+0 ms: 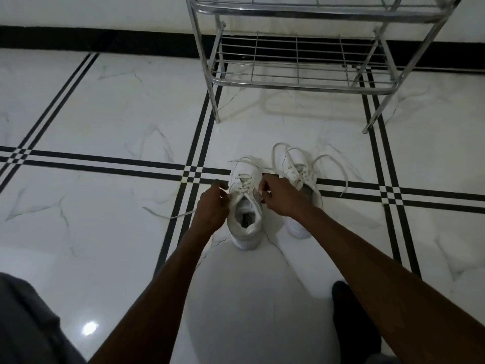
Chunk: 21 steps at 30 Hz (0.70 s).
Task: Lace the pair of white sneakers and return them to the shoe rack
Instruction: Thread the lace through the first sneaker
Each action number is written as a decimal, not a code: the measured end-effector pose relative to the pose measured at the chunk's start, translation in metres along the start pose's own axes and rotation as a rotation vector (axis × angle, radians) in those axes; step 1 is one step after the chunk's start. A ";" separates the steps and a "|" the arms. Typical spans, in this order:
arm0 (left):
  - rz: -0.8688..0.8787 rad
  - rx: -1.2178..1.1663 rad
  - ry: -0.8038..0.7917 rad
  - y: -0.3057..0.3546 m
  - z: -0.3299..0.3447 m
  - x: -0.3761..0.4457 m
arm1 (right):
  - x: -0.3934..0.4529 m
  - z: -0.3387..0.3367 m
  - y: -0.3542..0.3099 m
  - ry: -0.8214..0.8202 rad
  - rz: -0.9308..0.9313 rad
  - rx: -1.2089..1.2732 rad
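Sneakers sit side by side on the marble floor (105,114) at centre frame. The left sneaker (245,203) has criss-crossed lacing, and both hands work it — the left hand (212,206) pinches a lace end (170,215) trailing off to the left, the right hand (279,197) is closed on the other lace. The right sneaker (299,177) lies just beside, laces loose. Higher in the frame stands the metal shoe rack (296,80), its lower shelf bare.
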<state>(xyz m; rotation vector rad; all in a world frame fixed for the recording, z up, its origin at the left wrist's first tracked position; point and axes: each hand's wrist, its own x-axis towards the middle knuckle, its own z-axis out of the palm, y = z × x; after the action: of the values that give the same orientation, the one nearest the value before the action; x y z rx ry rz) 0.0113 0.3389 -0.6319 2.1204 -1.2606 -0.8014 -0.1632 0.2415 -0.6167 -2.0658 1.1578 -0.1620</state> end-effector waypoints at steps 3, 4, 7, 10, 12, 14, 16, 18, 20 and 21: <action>0.088 0.021 0.018 0.002 0.002 0.001 | -0.002 0.003 -0.002 0.023 0.003 0.032; 0.090 0.021 0.048 0.003 0.003 0.002 | -0.002 0.004 -0.002 0.041 -0.001 0.043; 0.046 -0.021 0.088 0.004 0.007 -0.001 | -0.003 0.008 -0.001 0.087 0.023 0.011; 0.091 0.028 0.106 -0.001 0.008 -0.007 | -0.010 0.010 0.007 0.108 0.049 -0.089; 0.124 0.066 0.095 -0.007 0.007 -0.011 | -0.014 0.015 0.007 0.110 0.054 -0.154; 0.112 0.084 0.073 -0.012 0.007 -0.012 | -0.017 0.019 0.000 0.119 0.077 -0.192; 0.083 0.082 0.060 -0.016 0.006 -0.010 | -0.018 0.018 -0.003 0.091 0.087 -0.191; 0.095 0.077 0.037 -0.019 0.004 -0.008 | -0.017 0.016 0.004 0.035 0.019 -0.149; 0.131 0.062 0.023 -0.017 0.002 -0.007 | -0.016 0.013 0.011 0.032 -0.002 -0.032; 0.139 0.043 0.020 -0.015 0.001 -0.007 | -0.015 0.012 0.013 0.047 0.004 0.028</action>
<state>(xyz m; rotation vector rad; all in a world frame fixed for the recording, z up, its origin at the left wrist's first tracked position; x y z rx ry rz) 0.0164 0.3513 -0.6420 2.0430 -1.4086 -0.6978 -0.1756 0.2561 -0.6298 -2.0450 1.1816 -0.2243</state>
